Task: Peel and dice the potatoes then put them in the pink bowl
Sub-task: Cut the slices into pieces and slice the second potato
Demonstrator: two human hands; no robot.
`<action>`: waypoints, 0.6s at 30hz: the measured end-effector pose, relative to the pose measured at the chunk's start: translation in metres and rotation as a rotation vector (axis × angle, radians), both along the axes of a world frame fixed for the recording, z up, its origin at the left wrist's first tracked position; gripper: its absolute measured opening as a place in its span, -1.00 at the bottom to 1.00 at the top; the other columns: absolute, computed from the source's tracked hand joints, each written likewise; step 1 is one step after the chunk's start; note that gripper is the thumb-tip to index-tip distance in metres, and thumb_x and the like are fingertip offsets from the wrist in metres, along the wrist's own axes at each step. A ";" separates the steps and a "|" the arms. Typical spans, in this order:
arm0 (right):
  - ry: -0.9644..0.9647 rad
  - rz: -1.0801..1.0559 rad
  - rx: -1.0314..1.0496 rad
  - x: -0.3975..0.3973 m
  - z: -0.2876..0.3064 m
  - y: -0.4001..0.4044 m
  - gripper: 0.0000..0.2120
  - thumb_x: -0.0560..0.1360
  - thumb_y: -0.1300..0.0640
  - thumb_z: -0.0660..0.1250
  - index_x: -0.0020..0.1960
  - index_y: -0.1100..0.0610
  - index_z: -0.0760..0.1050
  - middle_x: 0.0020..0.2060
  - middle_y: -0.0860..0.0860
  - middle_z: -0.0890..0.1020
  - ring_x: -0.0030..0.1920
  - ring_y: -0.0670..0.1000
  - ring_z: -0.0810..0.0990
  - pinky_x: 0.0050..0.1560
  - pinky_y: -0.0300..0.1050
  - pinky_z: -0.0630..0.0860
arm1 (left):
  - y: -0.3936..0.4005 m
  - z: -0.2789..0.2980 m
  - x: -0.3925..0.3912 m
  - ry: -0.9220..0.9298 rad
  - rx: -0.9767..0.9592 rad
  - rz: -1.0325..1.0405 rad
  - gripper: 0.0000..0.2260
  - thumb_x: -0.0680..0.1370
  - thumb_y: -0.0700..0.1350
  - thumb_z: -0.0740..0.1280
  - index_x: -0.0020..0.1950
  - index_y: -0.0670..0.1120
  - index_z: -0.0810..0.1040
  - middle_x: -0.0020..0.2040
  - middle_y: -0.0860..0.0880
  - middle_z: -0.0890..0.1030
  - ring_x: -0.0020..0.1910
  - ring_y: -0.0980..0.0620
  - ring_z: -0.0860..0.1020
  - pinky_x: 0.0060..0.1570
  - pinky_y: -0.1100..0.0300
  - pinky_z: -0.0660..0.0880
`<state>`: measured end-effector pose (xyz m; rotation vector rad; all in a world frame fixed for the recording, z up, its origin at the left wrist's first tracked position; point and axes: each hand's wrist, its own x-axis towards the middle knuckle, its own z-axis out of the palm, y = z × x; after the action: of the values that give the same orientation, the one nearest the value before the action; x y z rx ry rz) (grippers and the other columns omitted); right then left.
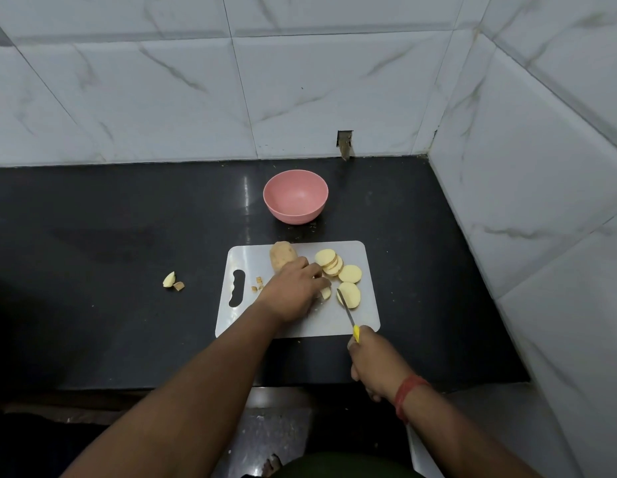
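On a white cutting board [352, 322] lie several pale round potato slices [349, 273]. An unpeeled brown potato [282, 255] sits at the board's far edge. My left hand [293, 291] rests over a small potato piece [325, 293] in the board's middle, fingers curled on it. My right hand [376, 360] grips the yellow handle of a knife [346, 310], its blade pointing away over the nearest slice. The empty pink bowl [295, 196] stands beyond the board.
Potato scraps [172, 281] lie on the black counter [110, 270] left of the board, and small bits [258, 283] lie near the board's handle hole. Tiled walls [524, 201] close in the back and right side.
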<state>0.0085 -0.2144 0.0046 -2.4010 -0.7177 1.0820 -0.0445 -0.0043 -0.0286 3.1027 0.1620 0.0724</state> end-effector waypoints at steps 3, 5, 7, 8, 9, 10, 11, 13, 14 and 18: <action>0.004 -0.016 0.024 0.000 -0.004 0.000 -0.71 0.64 0.14 -0.01 0.24 0.25 0.34 -0.12 0.18 0.53 -0.34 0.01 0.44 -0.31 -0.12 0.46 | -0.002 0.000 0.000 -0.023 0.007 0.029 -0.74 0.59 -0.03 0.33 0.26 -0.02 0.60 0.14 -0.03 0.57 0.05 -0.02 0.43 0.03 0.10 0.41; 0.012 -0.022 0.024 0.001 -0.001 0.003 -0.72 0.63 0.13 -0.01 0.23 0.23 0.35 -0.12 0.18 0.54 -0.32 0.05 0.48 -0.34 -0.09 0.48 | -0.004 -0.002 -0.002 -0.035 -0.009 0.072 -0.73 0.62 0.04 0.27 0.22 -0.05 0.59 0.11 -0.03 0.56 0.06 -0.02 0.42 0.06 0.09 0.39; 0.029 -0.015 0.023 0.002 0.001 0.004 -0.72 0.63 0.13 0.00 0.23 0.23 0.35 -0.13 0.18 0.55 -0.32 0.06 0.50 -0.36 -0.10 0.48 | -0.007 -0.004 -0.002 -0.031 -0.023 0.113 -0.70 0.63 0.08 0.22 0.20 -0.07 0.58 0.10 -0.04 0.56 0.08 -0.02 0.43 0.11 0.09 0.39; 0.034 -0.012 0.026 0.003 0.003 0.005 -0.72 0.63 0.13 0.00 0.22 0.23 0.36 -0.14 0.17 0.55 -0.33 0.05 0.50 -0.38 -0.10 0.47 | -0.009 -0.005 -0.002 -0.027 -0.025 0.133 -0.69 0.64 0.09 0.21 0.19 -0.08 0.57 0.11 -0.05 0.56 0.09 -0.03 0.43 0.12 0.08 0.39; 0.040 -0.013 0.033 0.003 0.005 0.006 -0.74 0.63 0.13 0.00 0.20 0.21 0.36 -0.17 0.16 0.54 -0.36 0.04 0.49 -0.40 -0.12 0.46 | -0.010 -0.005 -0.002 -0.022 -0.027 0.152 -0.68 0.64 0.10 0.20 0.19 -0.09 0.56 0.11 -0.06 0.56 0.09 -0.03 0.44 0.13 0.08 0.38; 0.042 -0.013 0.031 0.004 0.005 0.007 -0.78 0.64 0.13 0.00 0.16 0.18 0.36 -0.20 0.13 0.53 -0.38 0.02 0.48 -0.43 -0.14 0.44 | -0.012 -0.005 -0.002 -0.018 -0.028 0.169 -0.68 0.64 0.11 0.19 0.18 -0.09 0.56 0.11 -0.06 0.56 0.10 -0.04 0.44 0.14 0.08 0.38; 0.045 -0.006 0.033 0.003 0.007 0.008 -0.83 0.64 0.13 0.00 0.11 0.14 0.33 -0.24 0.11 0.51 -0.40 0.01 0.47 -0.46 -0.16 0.41 | -0.012 -0.005 -0.001 -0.017 -0.030 0.181 -0.68 0.64 0.11 0.19 0.18 -0.09 0.55 0.11 -0.06 0.56 0.10 -0.04 0.44 0.14 0.08 0.38; 0.043 0.008 0.020 0.003 0.010 0.011 -0.90 0.63 0.14 0.00 0.06 0.10 0.28 -0.24 0.09 0.51 -0.42 0.00 0.47 -0.48 -0.19 0.39 | -0.014 -0.005 -0.001 -0.023 -0.036 0.195 -0.68 0.65 0.11 0.18 0.17 -0.09 0.54 0.12 -0.07 0.55 0.10 -0.05 0.44 0.14 0.08 0.37; 0.045 0.015 0.012 0.004 0.011 0.013 -0.90 0.63 0.15 0.00 0.05 0.11 0.27 -0.22 0.11 0.52 -0.40 0.01 0.48 -0.47 -0.20 0.40 | -0.014 -0.005 -0.001 -0.026 -0.041 0.198 -0.68 0.65 0.11 0.19 0.17 -0.09 0.54 0.12 -0.07 0.55 0.10 -0.05 0.44 0.14 0.08 0.37; 0.021 0.052 -0.023 0.004 0.012 0.020 -0.91 0.62 0.18 0.01 0.04 0.14 0.27 -0.09 0.17 0.55 -0.21 0.13 0.53 -0.29 -0.14 0.49 | -0.013 -0.009 -0.004 -0.057 -0.085 0.198 -0.67 0.63 0.12 0.23 0.26 -0.06 0.53 0.16 -0.05 0.55 0.13 -0.04 0.45 0.15 0.08 0.40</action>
<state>0.0122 -0.1940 0.0164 -2.3986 -0.7688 1.1400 -0.0482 -0.0174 -0.0378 2.9864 0.4571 0.1545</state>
